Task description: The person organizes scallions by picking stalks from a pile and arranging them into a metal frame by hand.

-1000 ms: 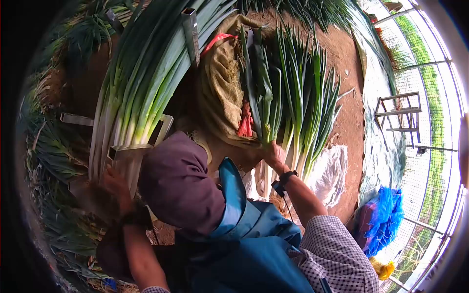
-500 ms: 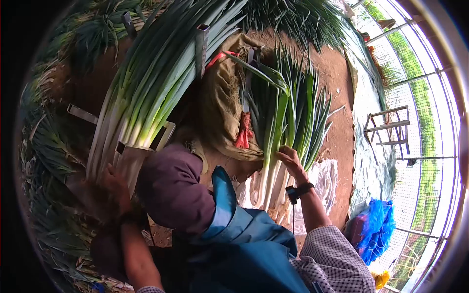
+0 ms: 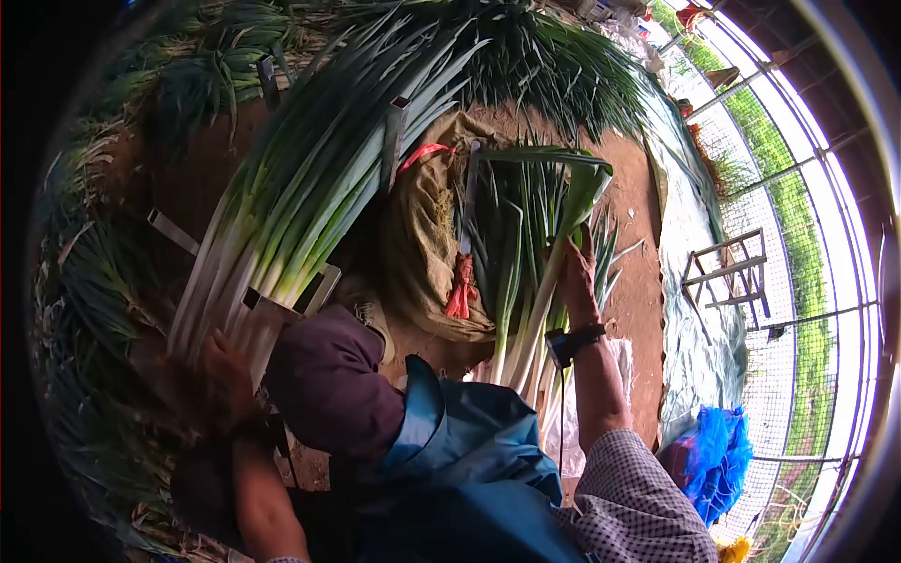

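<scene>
My right hand [image 3: 576, 258] is closed around a leek [image 3: 540, 314] below its leaves, lifting it from a smaller pile of leeks [image 3: 507, 281] on the right. The leek's green top bends over to the left. My left hand [image 3: 225, 371] rests against the white stalks of a large leek bunch [image 3: 272, 220]; it is dim and smeared, and its fingers are hard to read. That bunch lies in a metal rack with upright posts [image 3: 395, 141].
A brown burlap sack [image 3: 413, 253] with a red tie [image 3: 461, 286] lies between the two piles. My knee in purple cloth [image 3: 333, 375] and blue apron [image 3: 460, 432] are in front. More leeks [image 3: 554, 70] lie behind. Blue netting [image 3: 718, 460] and a metal stool frame [image 3: 727, 277] are right.
My right hand has moved up and slightly right, raising one leek out of the pile. My left hand has shifted slightly at the stalks. The view has tilted a little.
</scene>
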### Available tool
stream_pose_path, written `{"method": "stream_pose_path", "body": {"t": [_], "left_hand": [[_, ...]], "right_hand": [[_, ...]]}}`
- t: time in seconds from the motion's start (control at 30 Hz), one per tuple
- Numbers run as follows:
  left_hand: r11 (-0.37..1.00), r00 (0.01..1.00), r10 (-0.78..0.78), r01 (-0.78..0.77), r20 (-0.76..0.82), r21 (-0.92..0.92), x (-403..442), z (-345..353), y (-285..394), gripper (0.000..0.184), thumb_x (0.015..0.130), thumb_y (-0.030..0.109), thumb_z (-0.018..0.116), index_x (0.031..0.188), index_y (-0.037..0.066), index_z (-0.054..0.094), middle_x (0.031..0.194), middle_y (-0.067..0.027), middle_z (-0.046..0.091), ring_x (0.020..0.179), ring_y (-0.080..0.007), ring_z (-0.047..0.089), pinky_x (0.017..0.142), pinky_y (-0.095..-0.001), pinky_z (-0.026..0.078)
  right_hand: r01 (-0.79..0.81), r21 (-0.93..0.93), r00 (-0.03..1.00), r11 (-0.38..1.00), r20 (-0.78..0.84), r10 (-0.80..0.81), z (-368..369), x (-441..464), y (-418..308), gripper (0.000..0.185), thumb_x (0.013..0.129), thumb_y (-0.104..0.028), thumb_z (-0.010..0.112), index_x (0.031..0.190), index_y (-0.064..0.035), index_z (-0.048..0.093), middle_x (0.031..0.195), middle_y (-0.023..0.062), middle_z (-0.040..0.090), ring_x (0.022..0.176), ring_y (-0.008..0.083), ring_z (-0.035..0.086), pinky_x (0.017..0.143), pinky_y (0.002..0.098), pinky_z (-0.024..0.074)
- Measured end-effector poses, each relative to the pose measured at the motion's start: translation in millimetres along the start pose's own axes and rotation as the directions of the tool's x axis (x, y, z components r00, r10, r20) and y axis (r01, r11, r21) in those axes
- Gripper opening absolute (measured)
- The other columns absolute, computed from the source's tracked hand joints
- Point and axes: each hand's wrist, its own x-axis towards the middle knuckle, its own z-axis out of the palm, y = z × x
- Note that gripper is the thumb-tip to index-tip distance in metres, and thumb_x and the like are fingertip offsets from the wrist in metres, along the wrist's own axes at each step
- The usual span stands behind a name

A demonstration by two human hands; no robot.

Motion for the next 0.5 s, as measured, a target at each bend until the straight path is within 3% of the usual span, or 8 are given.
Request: {"method": "stream_pose_path", "body": {"t": [0.07,0.17,0.23,0.3,0.33,0.37,0.47,0.5], "left_hand": [[0.999,0.998,-0.027,0.026,0.056,0.019,-2.2,-10.8,4.5,0.031,0.103,0.023,0.05,0.091,-0.002,0.065,0.09,-0.0263,0.064,0.086,-0.0428,0.062,0.074,-0.0489,0.047],[0.987,1.0,-0.01,0.006,-0.026,-0.159,-4.8,13.1,-11.9,0.03,0.103,0.023,0.05,0.094,-0.002,0.065,0.095,-0.027,0.066,0.089,-0.0419,0.064,0.076,-0.0486,0.048],[0.991,1.0,0.01,-0.009,0.013,-0.134,-4.5,13.3,-15.1,0.03,0.103,0.024,0.05,0.098,-0.002,0.065,0.094,-0.0267,0.066,0.09,-0.041,0.064,0.076,-0.0479,0.049],[0.995,0.997,0.009,-0.002,0.07,-0.099,-3.4,7.4,-11.7,0.031,0.104,0.023,0.049,0.1,-0.002,0.065,0.094,-0.0265,0.066,0.09,-0.0399,0.065,0.075,-0.0469,0.05],[0.997,0.994,-0.006,0.014,0.105,-0.077,-4.1,-2.7,-5.8,0.031,0.104,0.023,0.049,0.1,-0.002,0.065,0.094,-0.0265,0.066,0.09,-0.0394,0.065,0.074,-0.0463,0.05],[0.998,0.991,-0.022,0.03,0.136,-0.056,-4.1,-11.7,0.8,0.031,0.105,0.023,0.048,0.1,-0.002,0.065,0.095,-0.0266,0.066,0.09,-0.0389,0.065,0.073,-0.0457,0.051],[0.99,0.992,0.115,-0.11,0.054,-0.091,-8.3,-30.2,8.7,0.031,0.105,0.022,0.047,0.096,-0.002,0.064,0.092,-0.0269,0.065,0.087,-0.0397,0.065,0.07,-0.0463,0.051],[0.967,0.954,0.256,-0.253,-0.157,0.04,-9.7,-48.1,22.1,0.024,0.104,0.019,0.05,0.098,0.0,0.063,0.089,-0.0224,0.063,0.083,-0.036,0.064,0.068,-0.0439,0.05]], "right_hand": [[0.068,0.014,0.998,0.998,-0.005,-0.067,-3.9,25.5,-18.2,0.065,0.097,-0.017,0.063,0.152,-0.0129,0.03,0.099,0.0111,0.066,0.083,0.0214,0.067,0.079,0.0403,0.0603],[0.205,0.066,0.977,0.977,-0.068,-0.2,10.1,45.4,-61.6,0.061,0.097,-0.017,0.064,0.15,-0.0106,0.035,0.099,0.0133,0.067,0.081,0.0228,0.068,0.081,0.039,0.0605],[0.309,0.102,0.949,0.946,-0.107,-0.298,0.0,63.9,-82.1,0.042,0.097,-0.012,0.059,0.138,-0.0073,0.048,0.1,0.0162,0.064,0.09,0.0249,0.066,0.085,0.0413,0.0594],[0.433,0.203,0.898,0.878,-0.018,-0.439,-18.2,83.4,-100.7,0.04,0.097,-0.008,0.058,0.136,-0.0054,0.049,0.103,0.0183,0.063,0.088,0.0272,0.066,0.086,0.0431,0.059],[0.48,0.162,0.876,0.862,-0.145,-0.46,-21.3,87.0,-110.1,0.04,0.096,-0.007,0.058,0.135,-0.0042,0.049,0.101,0.0181,0.064,0.09,0.0289,0.066,0.086,0.0445,0.0587],[0.501,0.2,0.864,0.842,-0.069,-0.498,-36.5,99.9,-119.2,0.04,0.096,-0.006,0.057,0.136,-0.0036,0.05,0.1,0.0176,0.064,0.09,0.0303,0.067,0.087,0.0457,0.0585],[0.463,-0.01,0.875,0.886,-0.158,-0.458,-36.8,91.5,-154.2,0.042,0.097,-0.004,0.055,0.138,-0.0033,0.051,0.106,0.0177,0.065,0.091,0.0303,0.069,0.088,0.0429,0.0579],[0.451,-0.013,0.888,0.892,-0.09,-0.45,-31.6,79.7,-162.2,0.043,0.096,-0.003,0.056,0.139,-0.0023,0.051,0.108,0.0172,0.066,0.095,0.0295,0.069,0.089,0.0391,0.0571]]}}
